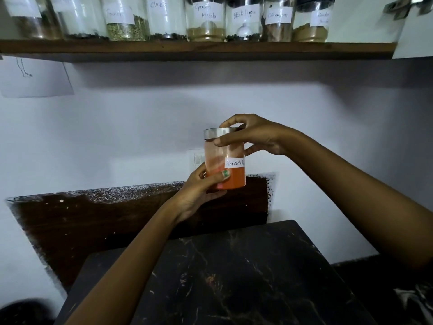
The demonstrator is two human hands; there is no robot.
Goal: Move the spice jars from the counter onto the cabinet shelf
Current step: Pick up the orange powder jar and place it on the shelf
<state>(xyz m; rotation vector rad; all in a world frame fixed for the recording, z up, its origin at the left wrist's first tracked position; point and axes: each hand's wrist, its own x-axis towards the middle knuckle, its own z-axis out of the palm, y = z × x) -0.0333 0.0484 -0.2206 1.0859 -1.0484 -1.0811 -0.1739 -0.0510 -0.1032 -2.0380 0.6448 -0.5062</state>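
Note:
A glass jar of red chilli powder [230,161] with a metal lid hangs in the air above the dark marble counter [225,277]. My left hand [199,192] grips its base from below and the left. My right hand [255,137] pinches the lid and upper rim from the right. The wooden cabinet shelf [196,49] runs across the top of the view, well above the jar. Several labelled spice jars stand on it in a row, among them fennel [124,22], garam masala [206,22], black pepper [243,22] and cinnamon [278,22].
A white wall lies behind the jar, with a wall switch [198,160] just left of it and a dark wooden panel [117,219] below. A white cabinet door [414,26] with a hinge stands at the shelf's right end.

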